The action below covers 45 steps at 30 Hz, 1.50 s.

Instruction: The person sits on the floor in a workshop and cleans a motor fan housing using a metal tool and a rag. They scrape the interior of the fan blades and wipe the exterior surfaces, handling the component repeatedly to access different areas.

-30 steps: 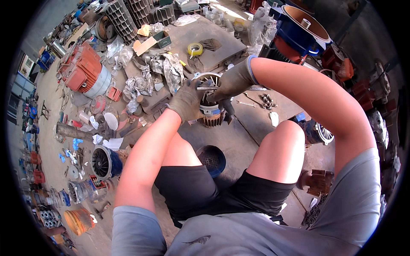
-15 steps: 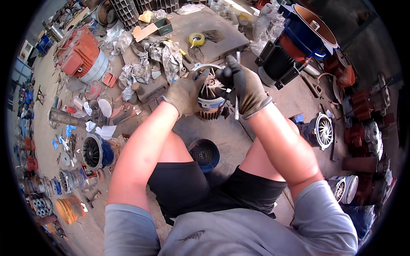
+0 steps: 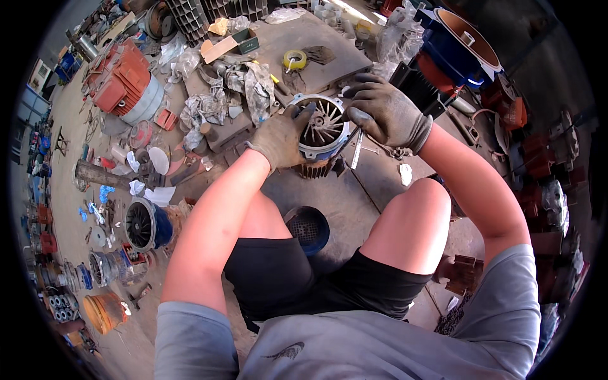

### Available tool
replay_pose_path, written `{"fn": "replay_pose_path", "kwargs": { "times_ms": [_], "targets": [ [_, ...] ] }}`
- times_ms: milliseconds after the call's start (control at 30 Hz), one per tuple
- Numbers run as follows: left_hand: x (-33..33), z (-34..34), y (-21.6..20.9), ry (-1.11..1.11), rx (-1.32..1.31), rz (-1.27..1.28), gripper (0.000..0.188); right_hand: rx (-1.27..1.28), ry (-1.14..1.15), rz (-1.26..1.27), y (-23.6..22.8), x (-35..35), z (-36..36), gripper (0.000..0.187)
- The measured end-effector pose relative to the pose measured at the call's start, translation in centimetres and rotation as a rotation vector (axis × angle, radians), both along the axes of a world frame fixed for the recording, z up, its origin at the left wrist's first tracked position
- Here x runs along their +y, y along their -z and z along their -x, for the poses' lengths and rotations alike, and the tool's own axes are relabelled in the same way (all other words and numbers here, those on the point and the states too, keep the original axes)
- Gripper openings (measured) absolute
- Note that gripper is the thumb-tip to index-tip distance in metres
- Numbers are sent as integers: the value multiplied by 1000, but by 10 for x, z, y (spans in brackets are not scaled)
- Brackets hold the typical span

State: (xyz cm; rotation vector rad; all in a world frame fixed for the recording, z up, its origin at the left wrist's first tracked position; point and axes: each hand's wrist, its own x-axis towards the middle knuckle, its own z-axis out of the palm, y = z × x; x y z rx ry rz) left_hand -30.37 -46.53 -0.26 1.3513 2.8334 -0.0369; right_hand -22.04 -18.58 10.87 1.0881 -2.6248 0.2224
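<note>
In front of me stands a small electric motor (image 3: 323,144), upright, with a pale ring-shaped top flange, radial fan blades inside and brown fins below. My left hand (image 3: 278,137), in a dirty grey-tan work glove, is closed around the motor's left rim, thumb and fingers over the edge. My right hand (image 3: 389,113), gloved alike, is at the motor's right edge with its fingers bent and pointing left. A thin silvery metal rod (image 3: 357,151) comes out below its thumb; the glove hides its upper end and the grip itself.
A dark blue round fan cover (image 3: 307,229) lies between my legs. Beyond the motor is a metal plate (image 3: 323,31) bearing a yellow tape roll (image 3: 294,59). Crumpled plastic and rags (image 3: 256,85) lie left of it. A large red motor (image 3: 123,79) and a big blue-black motor (image 3: 453,54) stand farther off.
My right hand has swung right and turned palm down, uncovering the motor's fan. The rod's visible part is shorter and sits lower. My left hand stays on the rim.
</note>
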Motion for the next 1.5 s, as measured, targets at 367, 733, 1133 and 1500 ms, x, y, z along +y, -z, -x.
{"fn": "replay_pose_path", "kwargs": {
  "times_ms": [367,733,1133,1500],
  "targets": [
    [1,-19,-23,-42,-45,40,118,193,530,268,28,-41,-26,28],
    [2,-16,-17,-76,-61,-17,124,-327,37,-273,-19,-1,6,39],
    [-4,-14,-14,-55,-45,40,123,-681,613,-125,-48,-70,-24,53],
    [-4,-11,-12,-91,-132,-38,113,-1398,362,587,-22,-42,10,50]
  ]
}}
